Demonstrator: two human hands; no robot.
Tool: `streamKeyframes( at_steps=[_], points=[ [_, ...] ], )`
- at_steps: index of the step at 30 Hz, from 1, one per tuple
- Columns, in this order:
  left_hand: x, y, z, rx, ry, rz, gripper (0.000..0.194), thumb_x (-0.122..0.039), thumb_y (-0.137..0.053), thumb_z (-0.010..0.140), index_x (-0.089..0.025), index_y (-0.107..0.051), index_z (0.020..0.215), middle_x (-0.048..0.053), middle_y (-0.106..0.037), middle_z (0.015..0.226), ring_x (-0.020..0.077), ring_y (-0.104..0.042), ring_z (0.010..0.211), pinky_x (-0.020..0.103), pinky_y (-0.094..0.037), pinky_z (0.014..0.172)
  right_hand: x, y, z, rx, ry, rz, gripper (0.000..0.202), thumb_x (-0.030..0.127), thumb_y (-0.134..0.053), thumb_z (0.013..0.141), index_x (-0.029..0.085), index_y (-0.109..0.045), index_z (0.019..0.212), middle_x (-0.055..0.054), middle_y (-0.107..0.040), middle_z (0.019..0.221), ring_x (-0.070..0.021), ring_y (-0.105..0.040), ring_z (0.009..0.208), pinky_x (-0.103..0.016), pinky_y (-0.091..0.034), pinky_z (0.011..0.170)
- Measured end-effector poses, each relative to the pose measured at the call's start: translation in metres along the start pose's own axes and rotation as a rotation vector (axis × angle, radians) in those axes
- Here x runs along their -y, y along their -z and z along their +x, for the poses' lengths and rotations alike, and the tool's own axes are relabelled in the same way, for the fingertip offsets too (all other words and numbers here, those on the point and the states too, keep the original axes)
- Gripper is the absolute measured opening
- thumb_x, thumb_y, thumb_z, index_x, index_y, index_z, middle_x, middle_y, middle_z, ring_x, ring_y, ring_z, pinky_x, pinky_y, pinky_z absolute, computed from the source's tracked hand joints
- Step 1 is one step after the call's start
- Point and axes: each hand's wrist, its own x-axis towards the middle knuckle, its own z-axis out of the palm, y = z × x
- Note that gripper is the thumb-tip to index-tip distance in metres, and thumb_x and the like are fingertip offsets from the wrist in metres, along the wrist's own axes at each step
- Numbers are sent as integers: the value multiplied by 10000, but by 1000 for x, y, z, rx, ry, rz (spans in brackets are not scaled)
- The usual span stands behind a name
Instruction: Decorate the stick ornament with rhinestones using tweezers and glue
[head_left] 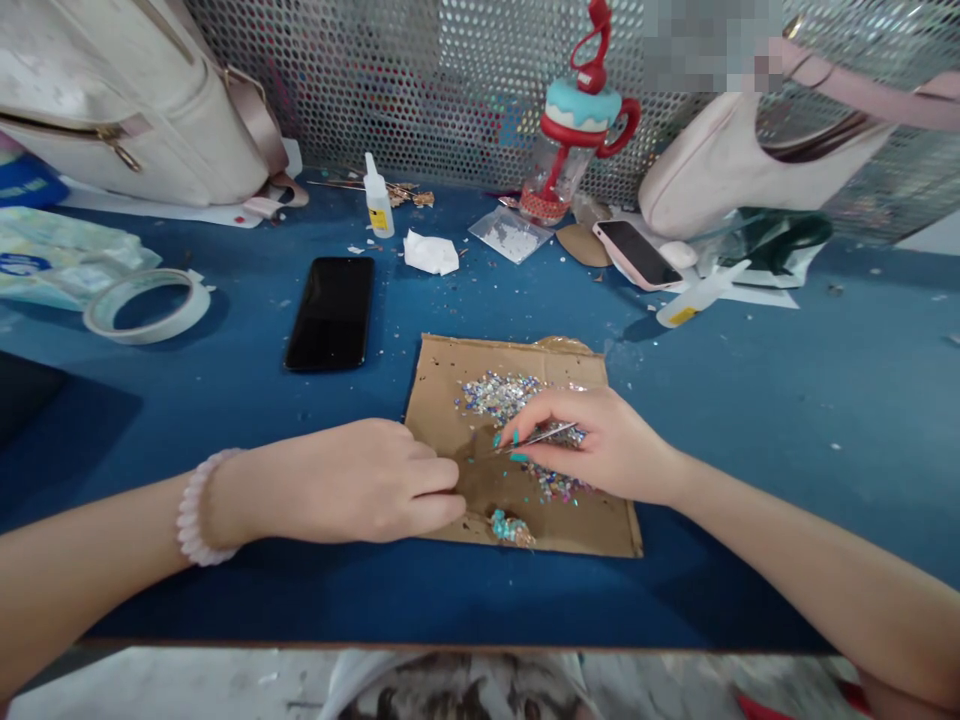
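My right hand (600, 440) is closed on slim metal tweezers (551, 433), whose tips point left over a cardboard sheet (442, 385). Loose rhinestones (499, 393) in silver, blue and mixed colours are heaped on the cardboard, partly hidden under that hand. My left hand (367, 480), with fingers curled, rests at the cardboard's left edge. From its fingertips a thin stem seems to lead to a small gold ornament (512, 528) set with turquoise stones, low over the cardboard's front edge. Its grip point is hidden by the fingers.
A black phone (330, 313) and a tape roll (148, 306) lie to the left. Farther back are a glue bottle (379, 205), crumpled tissue (430, 253), a small plastic bag (510, 235), a red-handled cup (562, 150), a pink phone (637, 255) and another glue bottle (697, 297). Bags stand at both sides.
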Motion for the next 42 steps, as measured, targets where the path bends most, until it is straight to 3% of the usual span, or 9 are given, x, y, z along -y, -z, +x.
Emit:
streamKeyframes(
  at_steps=[4,17,31,42],
  points=[
    [1,0,0,48,-1,14,251,-103,-373,964,-210,-595,1011,16,-595,784,150,-514,617,344,-280,534,-1,-1,-1,4,8,-22,56,231,-632,856,177,-649,857,-16,-733,860,-134,-683,764,-226,-497,624],
    [3,2,-2,-27,-8,-1,195,-91,-449,928,-202,-600,981,9,-597,766,144,-518,614,324,-291,542,-2,-1,-1,7,28,-33,42,210,-627,856,177,-634,832,-12,-732,849,-126,-680,746,-219,-490,626],
    [7,-3,-5,11,16,79,157,-145,-459,946,-215,-597,973,-6,-584,766,151,-473,585,339,-207,525,-5,-2,-1,-21,83,-50,45,177,-629,850,178,-615,807,2,-733,823,-118,-685,750,-218,-497,658],
    [8,-1,-3,1,5,70,160,-137,-463,945,-214,-592,1003,-2,-587,796,152,-492,616,330,-260,542,0,3,-6,-35,41,11,48,147,-641,828,178,-624,795,-9,-737,817,-122,-696,745,-207,-516,628]
  ],
)
